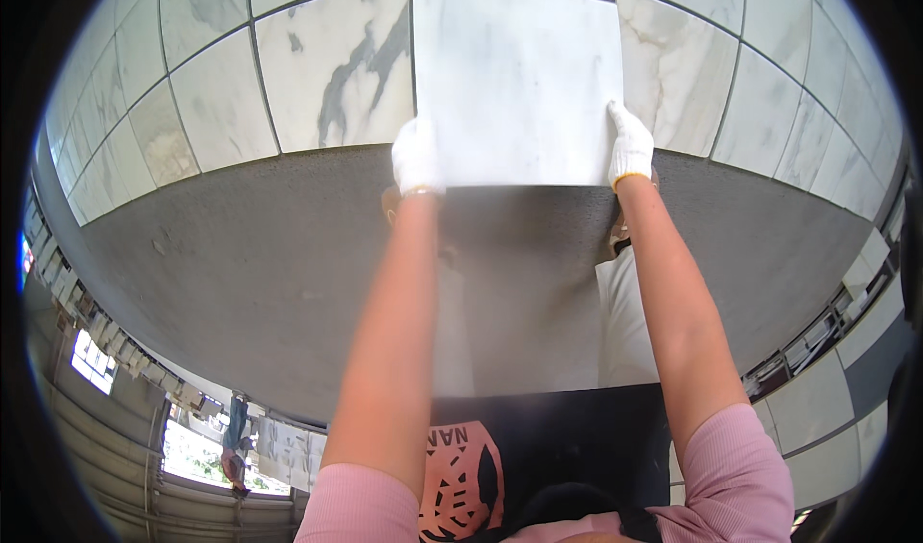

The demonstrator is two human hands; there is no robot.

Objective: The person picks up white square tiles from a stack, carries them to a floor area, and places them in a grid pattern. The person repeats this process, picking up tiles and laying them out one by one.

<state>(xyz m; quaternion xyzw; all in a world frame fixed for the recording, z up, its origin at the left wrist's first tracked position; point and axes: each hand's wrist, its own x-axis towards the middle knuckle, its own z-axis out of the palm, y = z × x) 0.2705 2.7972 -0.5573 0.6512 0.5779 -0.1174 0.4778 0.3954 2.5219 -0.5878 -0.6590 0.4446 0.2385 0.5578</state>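
A square white marble tile [519, 86] with faint grey veining lies between my two hands at the top middle of the head view. My left hand [417, 156], in a white knit glove, is closed on its near left edge. At the near right edge my right hand [631, 144], gloved the same way, grips with the thumb lying along the side and the fingers hidden beneath. Beside it on the left is a tile with bold dark grey veins [336, 72]; to the right sits one with pale brown veins [673, 72].
More marble tiles [221, 91] run in rows across the grey floor [250, 255], with narrow gaps. My shoes and light trousers [630, 322] show below the held tile. Further tiles [808, 408] are at the lower right. Another person [235, 437] stands far off at the lower left.
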